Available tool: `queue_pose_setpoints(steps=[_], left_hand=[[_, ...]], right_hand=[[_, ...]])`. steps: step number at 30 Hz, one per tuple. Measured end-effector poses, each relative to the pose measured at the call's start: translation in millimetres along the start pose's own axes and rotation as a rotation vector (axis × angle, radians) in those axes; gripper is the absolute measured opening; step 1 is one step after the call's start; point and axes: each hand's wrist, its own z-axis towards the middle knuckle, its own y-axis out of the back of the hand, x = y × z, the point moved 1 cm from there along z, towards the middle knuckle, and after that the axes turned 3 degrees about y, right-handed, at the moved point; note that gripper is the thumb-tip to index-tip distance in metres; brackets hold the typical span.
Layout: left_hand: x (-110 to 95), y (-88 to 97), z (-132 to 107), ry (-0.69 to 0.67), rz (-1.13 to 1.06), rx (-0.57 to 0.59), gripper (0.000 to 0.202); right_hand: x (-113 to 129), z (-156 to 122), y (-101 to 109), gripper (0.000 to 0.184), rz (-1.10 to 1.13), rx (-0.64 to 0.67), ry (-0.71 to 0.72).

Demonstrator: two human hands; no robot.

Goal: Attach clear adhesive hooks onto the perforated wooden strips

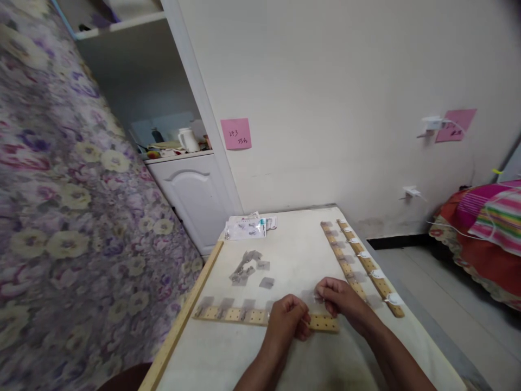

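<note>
My left hand [287,319] is closed in a pinch over the near wooden strip [321,323], which has rows of drilled holes. What its fingertips hold, if anything, is too small to make out. To its right, my right hand [338,296] pinches a small, see-through greyish piece [317,296] above the strip's right end. Similar clear squares with small metal bits stand along the left part of this strip. Beyond my left hand lies a loose pile of see-through grey squares [241,271], with a single square [266,283] apart from it.
Two more wooden strips run along the table's right side; the inner strip [342,263] carries clear pieces, the outer strip [380,284] white round tags. Flat packets [246,228] lie at the back left. A wooden edge rail [183,315] borders the left. The wall [309,136] stands behind.
</note>
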Motion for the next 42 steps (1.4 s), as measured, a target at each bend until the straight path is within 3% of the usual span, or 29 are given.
queue_pose_setpoints(steps=[5,11,23,32,42], left_hand=[[19.8,-19.1,-14.1,0.117,-0.129,-0.072,0.017],[40.4,-37.3,-22.8,0.225,-0.320,-0.075,0.019],[61.3,-46.0,-22.2,0.340,-0.485,-0.078,0.023],[62.0,-58.9,-22.0,0.407,-0.629,-0.122,0.021],[66.9,-62.9,-20.2,0.364,-0.655,-0.100,0.018]], right_hand=[[6.0,-3.8,6.5,0.031,0.014,0.000,-0.021],[15.3,-10.1,11.8,0.034,-0.040,0.037,-0.021],[-6.5,-3.9,26.2,0.018,-0.245,0.036,-0.044],[-11.5,-8.8,35.3,0.011,-0.287,0.027,-0.111],[-12.1,-9.8,36.9,0.019,-0.298,0.082,-0.088]])
